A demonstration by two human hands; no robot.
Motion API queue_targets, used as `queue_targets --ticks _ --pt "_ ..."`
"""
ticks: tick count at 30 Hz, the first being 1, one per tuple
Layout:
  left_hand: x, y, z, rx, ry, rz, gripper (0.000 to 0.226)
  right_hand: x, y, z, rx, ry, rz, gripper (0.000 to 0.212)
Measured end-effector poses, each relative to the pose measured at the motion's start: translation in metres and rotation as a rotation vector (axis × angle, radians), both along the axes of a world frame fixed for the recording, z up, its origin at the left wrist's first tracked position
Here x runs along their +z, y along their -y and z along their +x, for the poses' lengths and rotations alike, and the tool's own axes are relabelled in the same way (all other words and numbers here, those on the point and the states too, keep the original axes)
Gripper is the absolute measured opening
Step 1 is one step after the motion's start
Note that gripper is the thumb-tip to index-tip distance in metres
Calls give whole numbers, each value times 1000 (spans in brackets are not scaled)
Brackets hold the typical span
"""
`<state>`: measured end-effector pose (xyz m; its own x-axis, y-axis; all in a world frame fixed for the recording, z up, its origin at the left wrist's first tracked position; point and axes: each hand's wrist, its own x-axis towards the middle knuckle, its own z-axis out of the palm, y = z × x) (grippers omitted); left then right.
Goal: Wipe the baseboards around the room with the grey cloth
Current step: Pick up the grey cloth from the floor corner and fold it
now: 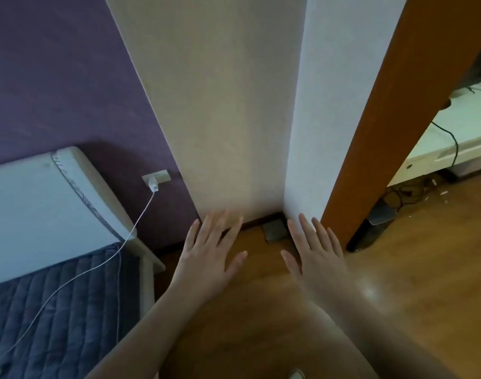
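Head view is looking down into a corner of the room, and going from the left, the bed (42, 214) is standing against the purple wall (56, 77), its white mattress end showing above a dark blue quilted cover (56, 310). A white cable (102, 263) is trailing across that cover and running up to a charger plugged into the wall socket (156, 177). Next to the socket a cream wall (220, 119) is coming forward, and along its foot the dark baseboard (257, 218) is showing.

I am holding my left hand (209, 255) out flat over the wooden floor (398, 269), palm down, fingers straight and spread, gripping nothing; its fingertips are reaching up to the foot of the cream wall as seen from here. Between my two hands, the grey cloth (275, 230) is lying on the floor right in the corner, just beside the baseboard, and neither hand is touching it.

My right hand (313, 258) is stretching out the same way, open and empty, fingers spread. Past it a white wall edge is meeting an orange-brown door frame (384, 132), and beyond that black wires are hanging from a white desk (452, 143).
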<state>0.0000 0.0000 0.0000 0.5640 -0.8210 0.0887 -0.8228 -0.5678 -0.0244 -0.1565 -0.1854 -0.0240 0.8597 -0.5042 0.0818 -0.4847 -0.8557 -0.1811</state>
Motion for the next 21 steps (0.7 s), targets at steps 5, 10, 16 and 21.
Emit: queue_targets --ticks 5,10,16,21 --pt "-25 25 1 40 20 66 66 -27 35 11 7 -65 28 70" --pt "-44 42 13 68 -57 119 67 -51 56 27 65 -115 69 68" --pt "-61 63 58 79 -92 131 69 -68 72 75 100 -150 106 67" --pt "-85 93 113 58 -122 138 71 -80 87 125 103 -191 106 72"
